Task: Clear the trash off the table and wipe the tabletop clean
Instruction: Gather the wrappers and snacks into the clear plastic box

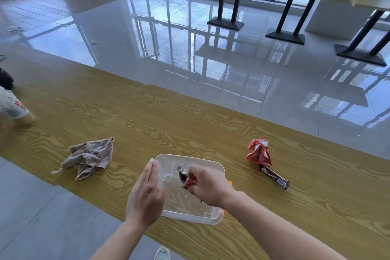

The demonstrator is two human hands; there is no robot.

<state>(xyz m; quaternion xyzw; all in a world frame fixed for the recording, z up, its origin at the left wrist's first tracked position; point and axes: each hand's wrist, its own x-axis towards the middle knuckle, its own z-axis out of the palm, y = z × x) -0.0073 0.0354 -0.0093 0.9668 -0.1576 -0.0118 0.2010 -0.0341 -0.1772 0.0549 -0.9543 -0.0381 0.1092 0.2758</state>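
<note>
1. My left hand (145, 194) lies flat, fingers straight and together, against the left wall of the clear bin (190, 157), steadying it near my edge of the table (190, 122).
2. My right hand (207, 186) is curled over the bin's middle, fingertips pinching a dark scrap (182, 174) of wrapper with a bit of red showing beside it. The scrap hangs inside the bin's rim, not yet let go.
3. Done so far, as I judge it: at most this one piece of trash is going in. Through the clear walls I see nothing else plainly lying in the bin.
4. Left on the table: a crumpled red bag (259, 152) to the right of the bin, and a dark bar wrapper (274, 177) just beside it, nearer me. Both lie apart from the bin, within reach of my right hand.
5. The cloth (88, 159) lies bunched to the left of the bin, untouched by either hand, so the wiping looks not yet begun.
6. A few dark specks dot the wood beyond the bin; I cannot tell whether they are crumbs or marks.
7. My judgement: the task is early. Two pieces remain to collect, then the whole tabletop needs wiping.
8. At the far left edge, part of another person (10, 105) leans on the table.
</note>
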